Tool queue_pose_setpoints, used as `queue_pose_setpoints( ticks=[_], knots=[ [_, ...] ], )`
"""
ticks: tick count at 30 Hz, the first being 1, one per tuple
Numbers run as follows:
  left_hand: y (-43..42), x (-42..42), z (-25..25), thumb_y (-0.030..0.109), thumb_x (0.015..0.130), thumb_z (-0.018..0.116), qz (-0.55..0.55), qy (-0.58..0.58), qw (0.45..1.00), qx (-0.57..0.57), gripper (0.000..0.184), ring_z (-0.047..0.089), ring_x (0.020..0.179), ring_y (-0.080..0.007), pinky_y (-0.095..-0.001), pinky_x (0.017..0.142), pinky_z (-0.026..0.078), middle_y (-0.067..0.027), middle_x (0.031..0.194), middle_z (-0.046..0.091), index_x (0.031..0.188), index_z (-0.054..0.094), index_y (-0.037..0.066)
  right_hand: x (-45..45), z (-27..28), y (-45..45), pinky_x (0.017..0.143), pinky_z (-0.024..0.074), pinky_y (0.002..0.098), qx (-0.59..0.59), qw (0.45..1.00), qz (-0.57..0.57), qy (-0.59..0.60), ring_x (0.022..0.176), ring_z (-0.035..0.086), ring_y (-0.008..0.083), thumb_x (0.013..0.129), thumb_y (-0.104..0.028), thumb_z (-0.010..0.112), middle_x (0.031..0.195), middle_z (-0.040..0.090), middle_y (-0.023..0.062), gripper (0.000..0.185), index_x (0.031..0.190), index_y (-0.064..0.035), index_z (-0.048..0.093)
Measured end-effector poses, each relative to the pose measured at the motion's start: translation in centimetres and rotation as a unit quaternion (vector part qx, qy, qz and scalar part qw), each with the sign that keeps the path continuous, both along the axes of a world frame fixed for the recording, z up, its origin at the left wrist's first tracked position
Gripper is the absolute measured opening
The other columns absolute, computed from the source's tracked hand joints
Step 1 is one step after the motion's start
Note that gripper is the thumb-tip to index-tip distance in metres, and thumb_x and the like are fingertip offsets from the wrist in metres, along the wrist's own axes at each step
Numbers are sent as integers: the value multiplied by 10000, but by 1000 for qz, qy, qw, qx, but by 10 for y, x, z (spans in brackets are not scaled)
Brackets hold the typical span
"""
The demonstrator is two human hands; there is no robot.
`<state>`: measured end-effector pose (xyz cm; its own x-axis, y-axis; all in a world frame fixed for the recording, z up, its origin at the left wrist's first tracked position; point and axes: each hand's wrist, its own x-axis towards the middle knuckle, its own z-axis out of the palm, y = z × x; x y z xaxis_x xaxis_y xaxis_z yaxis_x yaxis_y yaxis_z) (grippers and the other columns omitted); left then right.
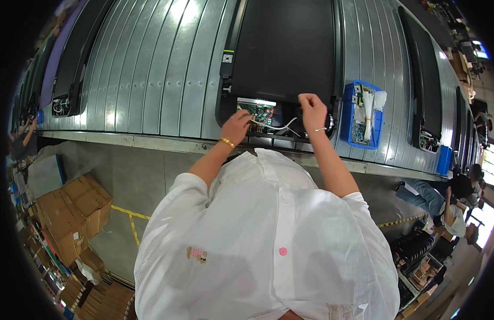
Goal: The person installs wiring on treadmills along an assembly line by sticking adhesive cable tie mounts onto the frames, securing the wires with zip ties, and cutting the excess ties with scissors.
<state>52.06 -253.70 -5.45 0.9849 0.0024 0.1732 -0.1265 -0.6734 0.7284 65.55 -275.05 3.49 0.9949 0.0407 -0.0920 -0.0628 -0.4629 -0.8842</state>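
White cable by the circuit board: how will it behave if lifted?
The white cable is probably floppy, since it lies in a loose curve. It looks light, being thin for its length. Pulling might strain the circuit board, as the cable runs close beside it; its connections aren't clear.

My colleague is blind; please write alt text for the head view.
A person's left hand is at the edge of a green circuit board in a black unit, the right hand near its right corner. A white cable lies between them. A blue bin sits to the right.
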Motion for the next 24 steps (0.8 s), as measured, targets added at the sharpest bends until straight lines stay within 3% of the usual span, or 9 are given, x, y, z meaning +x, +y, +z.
queue_pose_setpoints(
  ticks=[3,6,10,12,15,17,18,21,24],
  knots=[
    [4,-15,7,78,724,660,118,-23,991,66,221,567,895,-264,-355,752,477,-47,1028,577,942,621,75,-2,1,-58,552,415,209,18,999,-35,18,608,512,53,818,-162,645,683,595,-13,152,820,-9,650],
    [-1,-17,13,86,732,652,94,-21,991,96,211,565,874,-267,-365,743,475,-43,1018,585,942,626,88,-33,-12,-111,533,407,209,62,991,-79,88,577,503,56,817,-153,634,666,591,-3,140,782,-17,642],
    [-28,3,17,113,734,650,65,-22,987,143,184,565,855,-260,-364,728,476,-40,976,600,918,648,106,-84,-53,-183,521,408,217,13,990,-55,129,557,502,63,809,-145,623,646,592,3,130,778,-21,640],
    [-31,9,13,143,735,642,36,74,967,240,131,564,838,-257,-366,711,476,-43,905,606,861,668,121,-95,-60,-212,527,419,224,-2,987,-65,146,562,510,67,805,-148,623,642,598,7,132,785,-20,644],
    [-27,18,-6,162,732,627,3,63,959,276,71,567,815,-261,-376,694,476,-54,821,580,777,658,117,-100,-54,-252,550,443,261,-15,985,-79,150,577,548,104,797,-146,620,640,615,49,130,772,-21,643],
    [-26,21,2,158,734,621,-43,86,935,341,88,570,784,-265,-377,679,474,-53,813,575,805,656,120,-83,-51,-279,606,472,316,-109,990,-44,83,632,599,198,792,-154,627,719,640,106,130,818,-28,640],
    [-31,20,2,158,734,621,-48,80,936,340,88,570,784,-265,-377,679,474,-53,813,575,805,656,120,-72,-49,-294,606,472,316,-110,989,-52,79,632,599,198,792,-154,627,719,640,106,130,818,-28,640],
    [-39,20,8,126,758,575,-45,99,918,382,88,583,837,-284,-388,704,477,-80,841,590,811,640,100,-22,-46,-336,687,481,391,-273,955,-93,-69,750,610,307,798,-153,616,856,642,146,188,943,-34,617],
    [-57,10,13,107,762,598,117,172,949,236,187,590,859,-287,-387,730,479,-74,940,587,946,628,116,30,-71,-389,764,482,396,-334,933,-127,-53,869,608,310,786,-135,607,939,636,145,240,1014,-64,604]
  ],
)
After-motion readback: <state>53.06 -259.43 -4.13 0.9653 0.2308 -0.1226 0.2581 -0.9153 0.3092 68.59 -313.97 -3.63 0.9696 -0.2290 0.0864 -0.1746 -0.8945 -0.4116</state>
